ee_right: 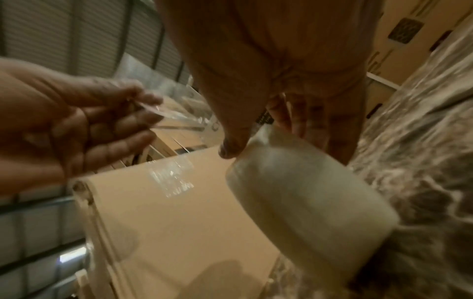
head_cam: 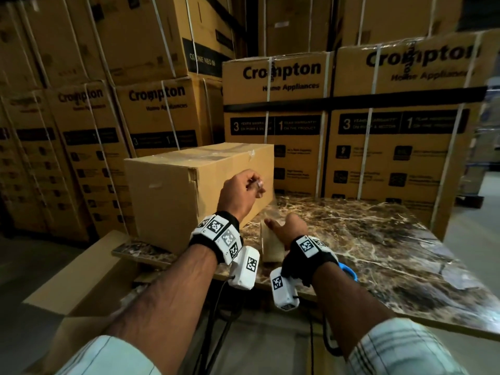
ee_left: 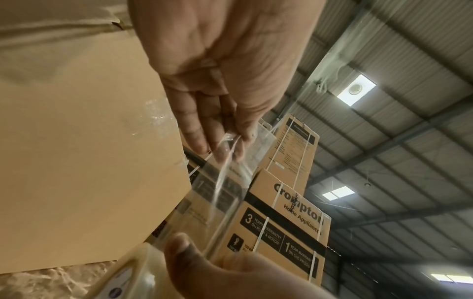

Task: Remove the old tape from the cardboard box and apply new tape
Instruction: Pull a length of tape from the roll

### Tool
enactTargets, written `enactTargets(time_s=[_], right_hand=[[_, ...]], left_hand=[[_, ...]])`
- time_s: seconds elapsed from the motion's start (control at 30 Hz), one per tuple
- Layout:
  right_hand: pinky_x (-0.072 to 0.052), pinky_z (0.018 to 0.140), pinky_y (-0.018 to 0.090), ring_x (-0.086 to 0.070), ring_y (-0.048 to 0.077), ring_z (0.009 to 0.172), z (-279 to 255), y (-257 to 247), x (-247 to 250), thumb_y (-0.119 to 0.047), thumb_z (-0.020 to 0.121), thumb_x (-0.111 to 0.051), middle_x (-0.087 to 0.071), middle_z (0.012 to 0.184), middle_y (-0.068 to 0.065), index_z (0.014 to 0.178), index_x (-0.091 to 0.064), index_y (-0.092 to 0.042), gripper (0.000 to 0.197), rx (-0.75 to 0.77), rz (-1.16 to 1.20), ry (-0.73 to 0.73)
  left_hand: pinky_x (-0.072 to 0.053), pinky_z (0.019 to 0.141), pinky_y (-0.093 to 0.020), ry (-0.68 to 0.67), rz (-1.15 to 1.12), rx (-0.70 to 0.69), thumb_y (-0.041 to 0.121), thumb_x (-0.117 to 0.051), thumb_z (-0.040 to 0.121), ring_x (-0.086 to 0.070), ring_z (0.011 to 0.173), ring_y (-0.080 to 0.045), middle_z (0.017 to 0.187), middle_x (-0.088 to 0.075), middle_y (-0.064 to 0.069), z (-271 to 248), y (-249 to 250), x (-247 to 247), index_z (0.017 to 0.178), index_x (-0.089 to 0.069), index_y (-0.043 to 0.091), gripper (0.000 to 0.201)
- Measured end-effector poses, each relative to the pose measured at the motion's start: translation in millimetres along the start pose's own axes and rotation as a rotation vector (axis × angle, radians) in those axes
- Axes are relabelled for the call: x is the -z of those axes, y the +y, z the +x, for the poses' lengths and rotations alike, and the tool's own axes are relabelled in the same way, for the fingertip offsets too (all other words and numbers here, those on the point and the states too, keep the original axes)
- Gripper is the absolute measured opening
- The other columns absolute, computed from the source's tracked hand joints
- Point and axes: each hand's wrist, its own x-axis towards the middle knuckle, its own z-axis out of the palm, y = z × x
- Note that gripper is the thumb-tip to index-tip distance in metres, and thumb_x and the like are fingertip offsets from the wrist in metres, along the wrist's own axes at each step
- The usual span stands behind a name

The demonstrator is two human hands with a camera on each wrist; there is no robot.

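Only wrist views show tape point(ee_left: 225, 182) pinched by left hand point(ee_left: 217, 81).

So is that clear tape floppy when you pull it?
Probably floppy: the clear tape creases between the left hand pinching its end and the roll in the right hand. It looks thin and see-through, so likely very light. It may stick to itself.

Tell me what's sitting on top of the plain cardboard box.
On the plain cardboard box, only clear tape shows along the top, crinkled at the far right corner. Nothing else rests there. The contents are hidden; the flaps look closed.
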Motion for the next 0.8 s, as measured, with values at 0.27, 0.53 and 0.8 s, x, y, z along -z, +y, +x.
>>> enactTargets(time_s=[0.27,0.53,0.8], right_hand=[[-0.051,0.094,0.04,-0.055,0.02,0.11,-23,-34,62,-0.034,0.087,-0.066,-0.055,0.12,0.006,0.127,-0.055,-0.014,0.045,0.633,0.391,0.333],[-0.053,0.074,0.054,-0.063,0.026,0.083,-15,-40,67,-0.019,0.087,-0.064,-0.066,0.089,0.006,0.086,-0.067,-0.016,0.005,0.656,0.413,0.343],[-0.053,0.076,0.056,-0.066,0.028,0.085,-20,-49,69,-0.047,0.079,-0.051,-0.068,0.088,0.005,0.083,-0.058,-0.03,0.019,0.64,0.457,0.251]], left_hand=[[-0.06,0.072,-0.037,-0.073,0.027,0.009,0.017,-0.061,0.092,-0.071,0.067,-0.009,0.078,-0.073,0.005,3,13,2,0.086,-0.068,0.019,0.01],[-0.056,0.067,-0.027,-0.13,-0.032,0.03,0.018,-0.061,0.091,-0.072,0.067,-0.011,0.077,-0.075,0.001,-1,15,5,0.087,-0.069,0.017,0.009],[-0.053,0.071,-0.026,-0.112,-0.261,0.027,0.012,-0.061,0.092,-0.073,0.08,-0.012,0.092,-0.075,-0.005,-11,6,3,0.126,-0.056,0.022,0.035]])
